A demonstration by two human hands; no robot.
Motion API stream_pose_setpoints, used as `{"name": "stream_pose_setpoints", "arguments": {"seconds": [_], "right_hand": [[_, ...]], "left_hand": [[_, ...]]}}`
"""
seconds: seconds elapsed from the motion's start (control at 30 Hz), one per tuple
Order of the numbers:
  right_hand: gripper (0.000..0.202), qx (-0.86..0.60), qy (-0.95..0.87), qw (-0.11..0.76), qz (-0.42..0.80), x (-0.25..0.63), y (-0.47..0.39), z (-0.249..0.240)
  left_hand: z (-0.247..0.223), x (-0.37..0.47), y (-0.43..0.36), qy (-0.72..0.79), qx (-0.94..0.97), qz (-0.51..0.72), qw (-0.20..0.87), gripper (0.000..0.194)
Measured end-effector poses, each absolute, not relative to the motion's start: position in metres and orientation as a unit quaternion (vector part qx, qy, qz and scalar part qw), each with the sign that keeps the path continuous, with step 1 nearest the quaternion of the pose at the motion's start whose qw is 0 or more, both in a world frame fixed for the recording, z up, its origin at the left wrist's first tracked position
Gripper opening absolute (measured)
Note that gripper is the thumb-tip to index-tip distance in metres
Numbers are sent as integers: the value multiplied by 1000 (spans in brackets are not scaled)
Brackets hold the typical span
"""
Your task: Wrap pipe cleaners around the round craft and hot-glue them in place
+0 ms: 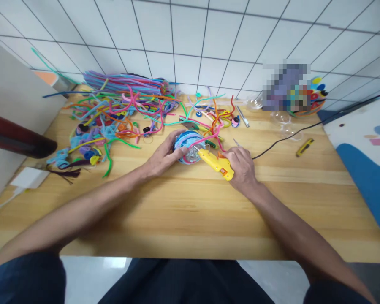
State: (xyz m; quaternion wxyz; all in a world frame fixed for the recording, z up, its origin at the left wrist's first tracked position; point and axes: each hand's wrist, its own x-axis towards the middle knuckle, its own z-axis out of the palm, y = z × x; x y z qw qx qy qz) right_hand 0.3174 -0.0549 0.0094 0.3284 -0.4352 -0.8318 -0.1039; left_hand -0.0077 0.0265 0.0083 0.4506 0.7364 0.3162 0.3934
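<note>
A round ball (187, 141) wrapped in blue and pink pipe cleaners, with a clear patch on its near side, rests in my left hand (165, 156), thumb on the near side. My right hand (241, 165) grips a yellow glue gun (217, 164) with an orange trigger. The gun's tip points left and meets or nearly meets the ball's clear patch. A pink pipe cleaner (209, 137) runs from the ball up to the right. Fingers of my left hand behind the ball are partly hidden.
Loose coloured pipe cleaners (114, 120) cover the wooden table's (190, 211) back left, with a bundle (123, 83) by the wall. A white box (30, 177) lies left. At right are a black cable (278, 143), a yellow cutter (305, 147) and clear plastic balls (281, 118).
</note>
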Motion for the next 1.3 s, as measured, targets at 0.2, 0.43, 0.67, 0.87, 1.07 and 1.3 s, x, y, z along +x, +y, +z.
{"name": "stream_pose_setpoints", "arguments": {"seconds": [0.2,0.43,0.67,0.87,1.07,1.3], "right_hand": [[14,-454,-826,303,-139,317,-54,21],[23,-453,-815,329,-150,310,-58,20],[18,-496,-790,356,53,308,-75,31],[54,-573,-598,345,442,308,-78,51],[69,-521,-543,348,559,312,-66,40],[67,-468,-513,364,621,309,-65,26]], "left_hand": [[-7,4,23,331,710,425,454,77],[-15,1,21,323,694,443,466,77],[-13,1,17,321,705,443,451,78],[-11,1,14,332,703,441,448,77],[-12,1,14,330,717,437,431,77],[-13,0,16,310,735,441,411,74]]}}
